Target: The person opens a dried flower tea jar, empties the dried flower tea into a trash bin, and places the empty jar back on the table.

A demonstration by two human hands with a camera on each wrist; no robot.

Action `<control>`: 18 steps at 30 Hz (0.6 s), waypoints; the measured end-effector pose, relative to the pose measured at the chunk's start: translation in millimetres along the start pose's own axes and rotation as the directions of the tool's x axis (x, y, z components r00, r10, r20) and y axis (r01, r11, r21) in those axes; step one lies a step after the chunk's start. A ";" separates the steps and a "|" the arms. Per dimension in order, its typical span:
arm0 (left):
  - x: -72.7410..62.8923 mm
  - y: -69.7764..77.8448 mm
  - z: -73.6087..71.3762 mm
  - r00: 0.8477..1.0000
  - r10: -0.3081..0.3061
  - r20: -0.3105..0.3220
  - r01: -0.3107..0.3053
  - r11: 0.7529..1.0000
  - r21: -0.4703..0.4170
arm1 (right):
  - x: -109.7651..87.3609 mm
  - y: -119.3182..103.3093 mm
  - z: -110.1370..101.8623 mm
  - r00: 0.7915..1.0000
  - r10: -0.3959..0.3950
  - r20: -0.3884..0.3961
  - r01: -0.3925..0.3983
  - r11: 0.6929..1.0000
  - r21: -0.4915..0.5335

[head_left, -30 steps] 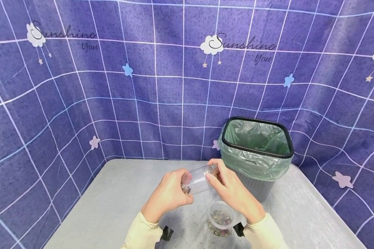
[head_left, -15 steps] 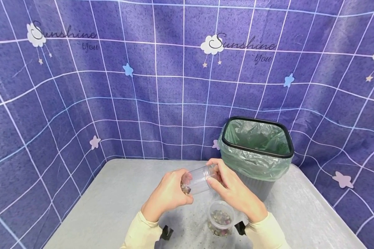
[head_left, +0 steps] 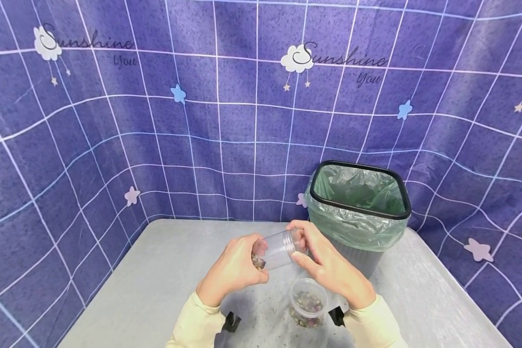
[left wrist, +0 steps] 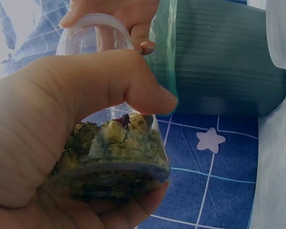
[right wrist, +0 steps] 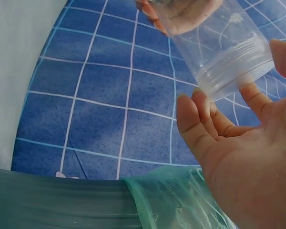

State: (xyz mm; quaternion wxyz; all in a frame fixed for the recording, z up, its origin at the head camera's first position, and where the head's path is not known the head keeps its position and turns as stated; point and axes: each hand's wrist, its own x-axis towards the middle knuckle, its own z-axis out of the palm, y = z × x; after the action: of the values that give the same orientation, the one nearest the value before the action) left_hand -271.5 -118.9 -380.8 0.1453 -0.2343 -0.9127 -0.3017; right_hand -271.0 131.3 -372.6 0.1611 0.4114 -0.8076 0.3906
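Note:
My left hand [head_left: 234, 263] grips a clear plastic jar [head_left: 276, 250] around its base, holding it tilted above the table. Dried flower buds [left wrist: 114, 136] lie at the jar's bottom end, partly hidden by that hand. At the jar's ridged other end, the curved fingers and thumb of my right hand [head_left: 328, 266] hold around the rim [right wrist: 245, 71], fingertips spread. A second clear plastic jar [head_left: 309, 296], also with dried flower buds inside, stands upright on the table just below my right hand.
A grey bin [head_left: 367, 256] with a black rim and a green plastic liner [head_left: 354, 231] stands at the back right of the grey table [head_left: 174, 270], close behind my right hand. Dark crumbs dot the table near the second jar. A blue gridded cloth [head_left: 226, 159] hangs behind.
My right thumb and fingers have shifted along the jar toward its rim end and spread a little. My left hand and the jar have barely moved. The head view has tilted slightly downward.

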 end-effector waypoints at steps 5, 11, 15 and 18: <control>0.1 -1.0 -0.1 1.000 0.004 0.015 -0.004 1.000 -0.015 | -0.6 -2.1 -0.7 1.000 -0.015 0.004 0.015 1.000 -0.010; -0.3 -0.8 -1.2 1.000 -0.004 0.029 0.005 1.000 -0.028 | -0.6 -3.3 -0.1 1.000 -0.021 0.005 0.021 1.000 -0.018; 0.0 -0.9 -1.6 0.999 -0.002 0.033 0.004 0.999 -0.034 | -0.3 -3.5 0.0 1.000 -0.016 0.003 0.016 1.000 -0.027; 0.6 -0.9 -1.9 1.000 0.001 0.031 0.000 0.999 -0.033 | 0.0 -4.0 -0.3 1.000 0.001 0.007 -0.001 0.999 -0.033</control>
State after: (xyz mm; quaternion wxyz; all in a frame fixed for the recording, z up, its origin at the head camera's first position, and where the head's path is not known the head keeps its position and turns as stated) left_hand -272.2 -120.4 -379.5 0.1273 -0.2414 -0.9098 -0.3128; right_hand -267.9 130.1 -370.4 0.1647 0.4098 -0.8147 0.3758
